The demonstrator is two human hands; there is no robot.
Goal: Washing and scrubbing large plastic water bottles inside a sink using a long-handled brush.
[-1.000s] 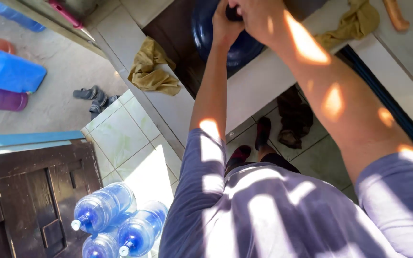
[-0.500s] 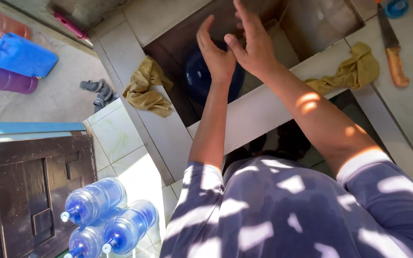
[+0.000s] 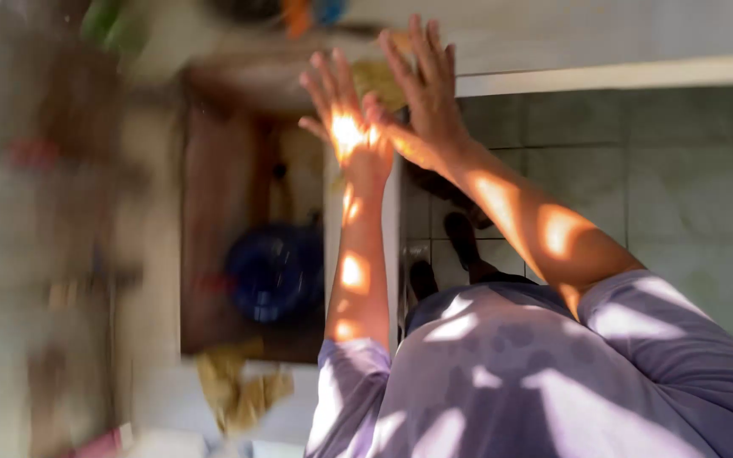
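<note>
Both of my hands are raised in front of me with fingers spread, and neither holds anything. My left hand [image 3: 345, 119] is lit by a patch of sun and sits just left of my right hand [image 3: 422, 89]; the two almost touch at the thumbs. Below and left of them a dark blue water jug [image 3: 275, 271] stands in a dark brown recess [image 3: 214, 212], apart from both hands. The view is blurred on the left side.
A white tiled ledge [image 3: 390, 229] runs along the recess beside my left forearm. A yellow-brown cloth [image 3: 235, 394] lies below the recess. My dark sandals [image 3: 460, 242] stand on the grey-green tiled floor [image 3: 680, 170]. Blurred coloured objects lie at the top.
My hands have come off the blue jug and risen with fingers spread. The view has swung sharply, and the jug now sits lower left of the hands.
</note>
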